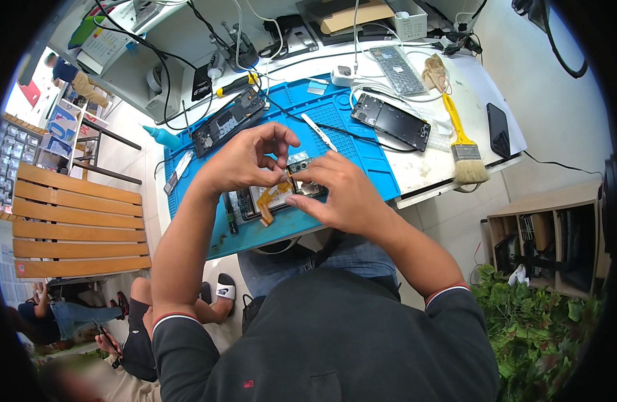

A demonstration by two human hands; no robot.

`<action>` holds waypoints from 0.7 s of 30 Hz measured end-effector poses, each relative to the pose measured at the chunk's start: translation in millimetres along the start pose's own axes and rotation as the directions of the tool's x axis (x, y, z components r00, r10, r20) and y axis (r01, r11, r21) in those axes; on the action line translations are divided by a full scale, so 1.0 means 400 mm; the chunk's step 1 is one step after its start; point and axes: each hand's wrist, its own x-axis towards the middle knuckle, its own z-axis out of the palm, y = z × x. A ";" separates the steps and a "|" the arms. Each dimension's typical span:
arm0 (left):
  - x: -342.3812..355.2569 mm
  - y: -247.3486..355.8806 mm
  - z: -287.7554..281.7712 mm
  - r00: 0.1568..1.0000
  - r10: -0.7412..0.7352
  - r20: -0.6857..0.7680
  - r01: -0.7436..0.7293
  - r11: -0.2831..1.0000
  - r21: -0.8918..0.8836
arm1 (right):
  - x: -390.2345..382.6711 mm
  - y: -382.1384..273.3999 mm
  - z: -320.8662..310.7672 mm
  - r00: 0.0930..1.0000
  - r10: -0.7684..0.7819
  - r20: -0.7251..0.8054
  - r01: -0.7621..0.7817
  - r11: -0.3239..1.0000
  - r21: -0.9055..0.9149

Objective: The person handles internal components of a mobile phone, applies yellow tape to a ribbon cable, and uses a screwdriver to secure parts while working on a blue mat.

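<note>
Left hand [244,159] pinching a thin orange flex ribbon [273,195], right hand [342,191] fingers clamped on the opened black phone body [268,199], on blue rubber work mat [348,127]

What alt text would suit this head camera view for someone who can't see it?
Two bare hands, left hand and right hand, work on an opened phone with an orange ribbon cable, on a blue mat. Another opened phone and a yellow-handled brush lie nearby.

Both forearms are reaching forward and meeting in the middle; the left hand [244,161] is pinching with curled fingers, the right hand [338,191] is pressing fingertips down.
</note>
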 end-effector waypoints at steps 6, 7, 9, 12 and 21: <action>-0.042 0.004 0.005 0.950 0.268 -0.159 -0.251 0.961 0.121 | 0.037 -0.006 0.027 0.961 0.274 0.028 -0.269 0.909 0.318; -0.054 0.002 0.006 0.949 0.270 -0.162 -0.253 0.960 0.121 | 0.036 -0.009 0.026 0.931 0.365 0.008 -0.344 0.869 0.356; -0.079 -0.004 0.008 0.983 0.083 -0.162 -0.073 0.995 0.067 | 0.031 -0.004 0.033 0.940 0.341 -0.022 -0.311 0.880 0.358; -0.106 -0.003 0.022 0.988 0.014 -0.157 -0.014 1.000 -0.001 | 0.028 -0.016 0.032 0.904 0.427 0.027 -0.389 0.793 0.469; -0.212 -0.057 -0.037 0.834 0.099 -0.543 -0.091 0.995 0.040 | 0.150 -0.013 0.008 0.776 -0.022 0.630 0.265 0.919 -0.293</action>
